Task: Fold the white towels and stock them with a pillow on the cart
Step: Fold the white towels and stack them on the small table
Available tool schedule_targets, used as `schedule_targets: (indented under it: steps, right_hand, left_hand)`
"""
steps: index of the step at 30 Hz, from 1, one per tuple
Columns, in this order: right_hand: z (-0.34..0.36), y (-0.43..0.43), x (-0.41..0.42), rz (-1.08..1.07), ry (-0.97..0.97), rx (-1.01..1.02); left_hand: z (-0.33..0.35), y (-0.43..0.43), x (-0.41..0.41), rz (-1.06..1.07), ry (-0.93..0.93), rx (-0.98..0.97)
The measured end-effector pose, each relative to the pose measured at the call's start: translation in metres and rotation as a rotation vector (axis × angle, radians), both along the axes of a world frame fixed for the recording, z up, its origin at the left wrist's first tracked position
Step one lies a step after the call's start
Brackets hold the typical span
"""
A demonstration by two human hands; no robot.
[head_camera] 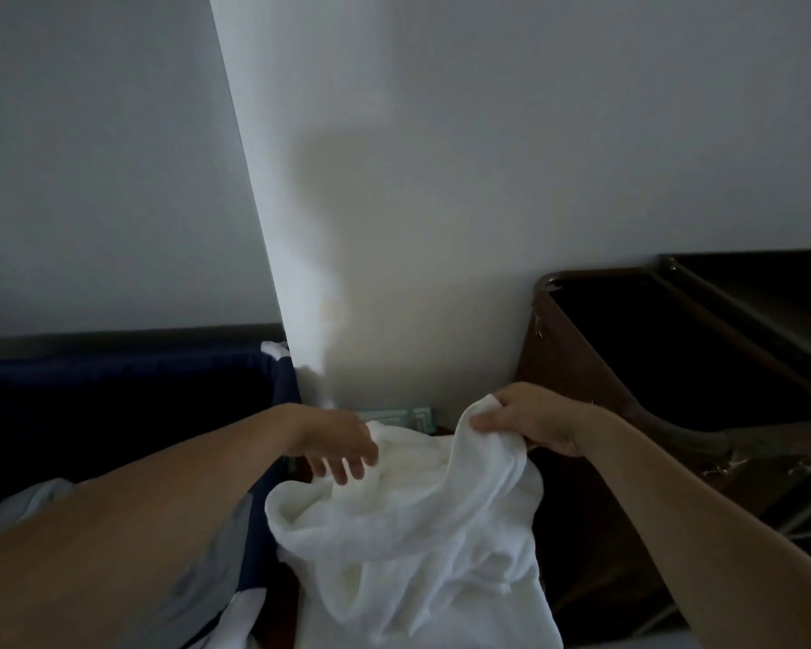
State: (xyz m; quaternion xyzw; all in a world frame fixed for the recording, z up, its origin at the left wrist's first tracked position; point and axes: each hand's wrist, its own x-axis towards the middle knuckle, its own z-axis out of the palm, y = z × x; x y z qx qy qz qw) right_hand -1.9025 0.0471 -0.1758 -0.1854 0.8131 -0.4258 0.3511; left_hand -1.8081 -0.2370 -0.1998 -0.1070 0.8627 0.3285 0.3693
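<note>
Hands (530, 416) — towel (408, 531), white wall (488, 156)

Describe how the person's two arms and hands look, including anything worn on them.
Both forearms are bare up to the frame edge: no sleeves, gloves or watch show. The left hand and right hand carry no visible rings or markings, though the dim light hides fine detail.

Both bare arms reach up toward 12 o'clock, the right hand (530, 421) squeezed tight at 1 o'clock, the left hand (340, 445) with fingers loose and spread at 11 o'clock.
</note>
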Motion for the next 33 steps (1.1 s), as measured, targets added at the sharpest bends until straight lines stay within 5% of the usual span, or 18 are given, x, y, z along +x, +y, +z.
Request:
schedule_targets:
  steps: [5, 12, 15, 18, 25, 29, 33]
  right_hand:
    - [-0.042, -0.01, 0.014, 0.095, 0.169, 0.194]
    - [-0.087, -0.022, 0.021, 0.08, 0.271, 0.222]
    - [-0.1, -0.024, 0.024, 0.038, 0.175, 0.153]
    - [-0.1, -0.024, 0.024, 0.014, 0.144, 0.087]
    - [-0.067, -0.026, 0.005, -0.019, 0.242, -0.095]
    - [-0.06, -0.025, 0.003, 0.142, 0.343, 0.121]
    - [-0.065, -0.02, 0.012, 0.149, 0.375, 0.099]
  left_hand:
    - [-0.042, 0.005, -0.003, -0.102, 0.146, -0.327]
    - [-0.087, 0.003, -0.017, 0.285, 0.4, -0.41]
    - [-0.098, -0.002, -0.024, 0.47, 0.276, -0.149]
    - [-0.094, 0.0, -0.021, 0.354, 0.206, -0.067]
    - [-0.014, 0.053, -0.022, -0.041, 0.611, 0.128]
    - [-0.009, 0.044, -0.013, 0.166, 0.329, 0.448]
    - [-0.035, 0.029, -0.01, 0.366, 0.271, 0.322]
